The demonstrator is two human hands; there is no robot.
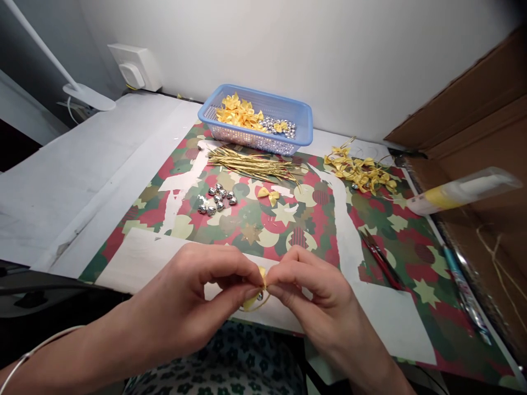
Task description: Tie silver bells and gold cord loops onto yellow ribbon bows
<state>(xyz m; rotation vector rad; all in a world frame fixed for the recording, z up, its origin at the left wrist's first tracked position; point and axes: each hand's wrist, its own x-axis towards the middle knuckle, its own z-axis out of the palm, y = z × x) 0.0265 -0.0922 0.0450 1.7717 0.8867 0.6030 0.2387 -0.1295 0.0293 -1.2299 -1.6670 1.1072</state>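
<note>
Both hands at near centre, fingertips meeting; left hand (pixel 181 302) pinches a yellow bow (pixel 250 303) between thumb and forefinger; right hand (pixel 323 291) has thumb and forefinger pressed together on a thin gold tie (pixel 249 310) at the bow, exact contact partly hidden by fingers; a small silver bell (pixel 260 297) shows between the hands, against the bow; bow is above the near edge of the patterned sheet (pixel 242 233).

Beyond the hands: loose silver bells (pixel 219 206) clustered left of centre; single bow (pixel 269 195) to their right; bundle of gold ties (pixel 251 164) farther back, just in front of blue basket (pixel 257 144); basket holds loose yellow bows (pixel 237 112) on left, more bells (pixel 288 129) on right; at far right, heap of bows with gold ties (pixel 362 171); nearer on right, red-handled snips (pixel 382 260), a bottle with yellow band (pixel 438 197) and a pen (pixel 465 296); lamp base (pixel 90 97) at far left.
</note>
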